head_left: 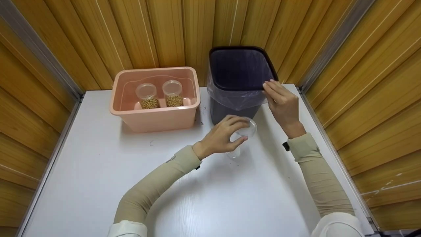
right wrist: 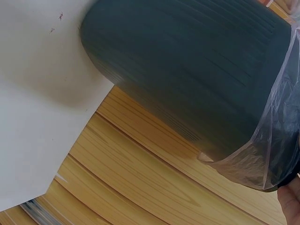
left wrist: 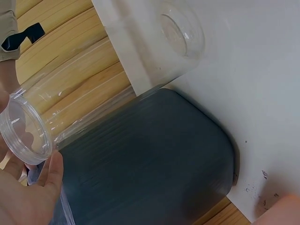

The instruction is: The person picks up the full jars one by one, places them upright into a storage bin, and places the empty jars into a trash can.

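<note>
My left hand (head_left: 222, 135) grips a clear plastic jar (head_left: 249, 129) near its round top, thumb on the near side and fingers over the far side. No contents show through the jar's see-through wall; in the left wrist view its base (left wrist: 174, 35) is close over the white tabletop. Just behind it stands a dark trash bin (head_left: 218, 112) lined with a thin clear bag (head_left: 238, 99). At the bin's front right corner, my right hand (head_left: 283, 102) holds the black rim (head_left: 243, 48). The right wrist view shows only part of this hand, beside the bag's edge.
Left of the bin, a pink plastic tub (head_left: 158, 121) holds two lidded clear jars, one jar (head_left: 149, 102) beside another jar (head_left: 173, 98), both partly filled with yellowish beans. Wood-patterned panels (head_left: 164, 33) enclose the white table (head_left: 98, 177) at the back and sides.
</note>
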`<action>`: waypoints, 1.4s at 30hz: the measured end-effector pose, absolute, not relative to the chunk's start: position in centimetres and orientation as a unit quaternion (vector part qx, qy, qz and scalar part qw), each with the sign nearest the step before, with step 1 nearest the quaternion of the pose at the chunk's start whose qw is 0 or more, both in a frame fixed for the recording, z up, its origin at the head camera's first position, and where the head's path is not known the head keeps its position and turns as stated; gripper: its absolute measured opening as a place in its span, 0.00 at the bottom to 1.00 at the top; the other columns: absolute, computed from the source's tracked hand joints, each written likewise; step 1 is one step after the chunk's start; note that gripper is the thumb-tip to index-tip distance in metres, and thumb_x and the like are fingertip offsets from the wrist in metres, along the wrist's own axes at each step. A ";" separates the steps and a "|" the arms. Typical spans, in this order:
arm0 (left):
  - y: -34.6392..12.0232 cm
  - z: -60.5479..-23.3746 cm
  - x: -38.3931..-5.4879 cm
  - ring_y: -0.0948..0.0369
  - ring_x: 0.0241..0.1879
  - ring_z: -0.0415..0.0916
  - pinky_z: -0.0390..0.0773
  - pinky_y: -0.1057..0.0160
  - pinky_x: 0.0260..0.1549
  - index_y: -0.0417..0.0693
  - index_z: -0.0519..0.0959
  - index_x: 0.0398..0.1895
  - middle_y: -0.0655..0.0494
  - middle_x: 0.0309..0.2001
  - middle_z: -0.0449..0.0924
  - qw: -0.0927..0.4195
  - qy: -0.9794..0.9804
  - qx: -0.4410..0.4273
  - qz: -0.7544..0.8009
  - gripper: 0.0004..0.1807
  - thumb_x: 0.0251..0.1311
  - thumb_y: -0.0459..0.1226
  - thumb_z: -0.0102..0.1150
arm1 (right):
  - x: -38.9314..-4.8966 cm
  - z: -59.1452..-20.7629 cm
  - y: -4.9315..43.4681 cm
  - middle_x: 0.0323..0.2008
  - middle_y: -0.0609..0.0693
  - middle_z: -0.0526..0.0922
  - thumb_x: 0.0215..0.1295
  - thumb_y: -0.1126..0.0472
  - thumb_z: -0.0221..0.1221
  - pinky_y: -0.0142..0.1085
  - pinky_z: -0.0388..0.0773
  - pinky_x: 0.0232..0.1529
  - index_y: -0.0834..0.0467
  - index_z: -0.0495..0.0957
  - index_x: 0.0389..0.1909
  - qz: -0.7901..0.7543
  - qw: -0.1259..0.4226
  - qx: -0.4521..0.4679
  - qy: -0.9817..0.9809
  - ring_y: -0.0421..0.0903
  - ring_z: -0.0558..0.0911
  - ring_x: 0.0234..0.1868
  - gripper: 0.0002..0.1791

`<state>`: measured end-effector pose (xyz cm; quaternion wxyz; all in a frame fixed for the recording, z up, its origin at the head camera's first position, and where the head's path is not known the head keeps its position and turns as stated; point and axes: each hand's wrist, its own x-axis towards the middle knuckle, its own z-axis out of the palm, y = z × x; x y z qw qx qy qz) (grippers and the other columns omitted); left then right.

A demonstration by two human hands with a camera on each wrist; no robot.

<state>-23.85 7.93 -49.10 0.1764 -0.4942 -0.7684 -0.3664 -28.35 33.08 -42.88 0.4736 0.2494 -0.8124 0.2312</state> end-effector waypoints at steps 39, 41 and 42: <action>7.6 -43.7 -24.5 0.54 0.64 0.77 0.73 0.61 0.71 0.44 0.84 0.60 0.52 0.63 0.84 0.237 -0.738 -0.505 -0.379 0.19 0.73 0.44 0.65 | -28.4 -42.9 33.0 0.49 0.57 0.92 0.68 0.66 0.71 0.55 0.88 0.55 0.63 0.91 0.50 0.221 0.475 0.247 -0.815 0.60 0.90 0.54 0.11; 7.5 -43.3 -24.5 0.54 0.64 0.77 0.72 0.61 0.71 0.44 0.84 0.60 0.52 0.63 0.84 0.240 -0.738 -0.505 -0.378 0.19 0.73 0.44 0.65 | -28.4 -42.8 33.0 0.50 0.57 0.92 0.68 0.66 0.71 0.55 0.88 0.56 0.62 0.91 0.50 0.221 0.476 0.247 -0.815 0.60 0.90 0.54 0.12; 7.5 -43.1 -24.5 0.54 0.64 0.76 0.72 0.61 0.72 0.44 0.84 0.60 0.52 0.63 0.83 0.242 -0.737 -0.505 -0.379 0.19 0.73 0.45 0.65 | -28.4 -42.8 33.0 0.50 0.57 0.92 0.68 0.66 0.71 0.55 0.88 0.56 0.62 0.91 0.50 0.221 0.476 0.247 -0.815 0.60 0.91 0.54 0.12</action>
